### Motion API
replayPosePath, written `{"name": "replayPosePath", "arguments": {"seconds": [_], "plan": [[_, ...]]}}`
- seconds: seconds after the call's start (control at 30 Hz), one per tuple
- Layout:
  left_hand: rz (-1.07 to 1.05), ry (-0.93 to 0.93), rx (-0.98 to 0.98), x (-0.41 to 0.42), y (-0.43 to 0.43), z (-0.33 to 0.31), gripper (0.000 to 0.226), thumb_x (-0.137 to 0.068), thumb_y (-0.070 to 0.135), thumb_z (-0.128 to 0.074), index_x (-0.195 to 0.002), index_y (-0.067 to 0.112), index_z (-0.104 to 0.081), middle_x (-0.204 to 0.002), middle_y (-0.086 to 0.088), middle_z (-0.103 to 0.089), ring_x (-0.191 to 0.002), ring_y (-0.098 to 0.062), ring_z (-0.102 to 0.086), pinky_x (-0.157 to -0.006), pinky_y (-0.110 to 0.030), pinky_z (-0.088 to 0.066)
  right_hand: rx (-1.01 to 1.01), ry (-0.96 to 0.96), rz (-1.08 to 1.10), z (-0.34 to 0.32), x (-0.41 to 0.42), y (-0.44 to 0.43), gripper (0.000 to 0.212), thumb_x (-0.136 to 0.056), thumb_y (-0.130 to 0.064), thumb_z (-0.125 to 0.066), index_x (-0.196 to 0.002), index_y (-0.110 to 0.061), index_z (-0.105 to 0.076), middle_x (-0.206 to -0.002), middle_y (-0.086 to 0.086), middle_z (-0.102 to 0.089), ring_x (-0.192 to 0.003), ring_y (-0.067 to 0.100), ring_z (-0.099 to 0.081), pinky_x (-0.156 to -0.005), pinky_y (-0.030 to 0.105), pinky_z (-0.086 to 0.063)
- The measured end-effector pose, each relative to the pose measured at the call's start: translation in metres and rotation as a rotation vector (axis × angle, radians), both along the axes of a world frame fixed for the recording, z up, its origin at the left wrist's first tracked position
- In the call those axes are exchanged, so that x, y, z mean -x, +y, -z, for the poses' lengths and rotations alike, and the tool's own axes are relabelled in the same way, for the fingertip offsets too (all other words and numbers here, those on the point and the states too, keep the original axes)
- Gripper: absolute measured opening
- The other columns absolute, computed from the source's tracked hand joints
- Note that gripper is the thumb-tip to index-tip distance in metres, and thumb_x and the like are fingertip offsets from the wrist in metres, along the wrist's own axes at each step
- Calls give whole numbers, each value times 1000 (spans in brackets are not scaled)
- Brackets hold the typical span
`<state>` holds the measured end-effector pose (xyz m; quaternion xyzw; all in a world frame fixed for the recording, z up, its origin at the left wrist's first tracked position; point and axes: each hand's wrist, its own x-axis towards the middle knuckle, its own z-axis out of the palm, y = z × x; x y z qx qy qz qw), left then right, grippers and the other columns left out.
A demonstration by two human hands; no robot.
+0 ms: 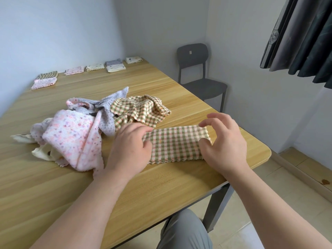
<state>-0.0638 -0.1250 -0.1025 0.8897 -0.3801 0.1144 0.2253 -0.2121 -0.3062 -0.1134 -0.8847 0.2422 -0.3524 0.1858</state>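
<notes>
Left hand point(131, 146) pinches left end of folded checked cloth point(176, 144); right hand point(224, 141) spread loosely, thumb touching right end.

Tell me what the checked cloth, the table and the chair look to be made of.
Checked cloth: soft towel fabric, perhaps microfibre or terry. The fuzzy nap blurs the checks and the edge is scalloped.
Table: probably wood-look laminate with a matte finish. The grain is even and streaky, and the corner is rounded.
Chair: likely moulded plastic, matte dark grey. The back and seat have smooth curves.
</notes>
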Motion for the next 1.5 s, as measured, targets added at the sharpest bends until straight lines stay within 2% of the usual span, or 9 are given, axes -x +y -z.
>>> {"name": "replayPosePath", "arguments": {"seconds": [0.1, 0.23, 0.4, 0.83, 0.93, 1.1, 1.23, 1.4, 1.5], "plan": [[181, 29, -119, 6, -17, 6, 52, -106, 33, -39, -157, 24, -33, -163, 11, -28, -153, -8, -17, -123, -29, -6, 210, 28, -126, 2, -15, 14, 26, -80, -14, -66, -105, -18, -74, -133, 6, -61, -134, 29, -48, -101, 48, -48], [256, 105, -271, 0, -24, 18, 59, -109, 36, -31, -163, 20, -14, -169, 6, -11, -156, -10, -1, -127, -32, -3, 75, 381, -259, 3, -46, 36, 49, -105, -32, -29, -146, -17, -50, -163, 6, -31, -155, 26, -14, -125, 45, -20], [209, 143, -363, -9, -25, 23, 56, -110, 42, -16, -163, 25, -8, -169, 12, -2, -154, -5, 5, -122, -25, 7, 10, 609, -225, 19, -57, 33, 58, -108, -45, -12, -162, -21, -15, -170, -2, -6, -156, 20, 4, -126, 35, 2], [19, 263, -556, -19, -5, 21, 69, -101, 62, 2, -158, 28, 19, -163, 11, 27, -151, -11, 24, -125, -43, 11, -50, 823, -69, 8, -23, -15, 60, -104, -55, -4, -161, -35, 4, -168, -14, 10, -155, 17, 13, -125, 50, 7], [4, 276, -570, -17, -5, 21, 71, -100, 63, 3, -157, 26, 21, -163, 8, 29, -151, -13, 25, -125, -46, 12, -76, 812, -15, 10, -14, -26, 62, -104, -55, -4, -162, -32, 0, -169, -11, 6, -156, 19, 11, -125, 49, 7], [-53, 220, -627, -3, -5, 13, 73, -101, 61, 3, -157, 19, 22, -163, -1, 29, -152, -21, 24, -121, -49, 17, -63, 570, 124, 19, -9, -28, 71, -102, -60, -9, -150, -18, -40, -162, 4, -31, -154, 26, -16, -126, 45, -13], [108, 54, -592, 12, -15, 6, 80, -96, 67, 2, -155, 16, 23, -158, -6, 34, -148, -23, 29, -124, -49, 13, -24, 620, 97, 14, -6, -23, 76, -99, -71, -18, -156, -24, -34, -165, 3, -25, -155, 27, -13, -125, 44, -8], [250, 131, -666, 19, -35, 11, 103, -86, 87, -3, -156, 17, 23, -161, -3, 33, -150, -20, 27, -126, -47, 8, -79, 522, 77, 2, -7, -17, 52, -101, -57, -41, -140, -25, -53, -147, -1, -50, -145, 25, -34, -120, 47, -23], [232, 130, -703, 22, -39, 8, 115, -79, 94, -6, -157, 14, 23, -163, -5, 31, -152, -22, 25, -126, -48, 6, -168, 456, 69, -8, -9, -14, 32, -99, -43, -54, -120, -20, -60, -125, 1, -60, -115, 23, -54, -103, 41, -43]]}}
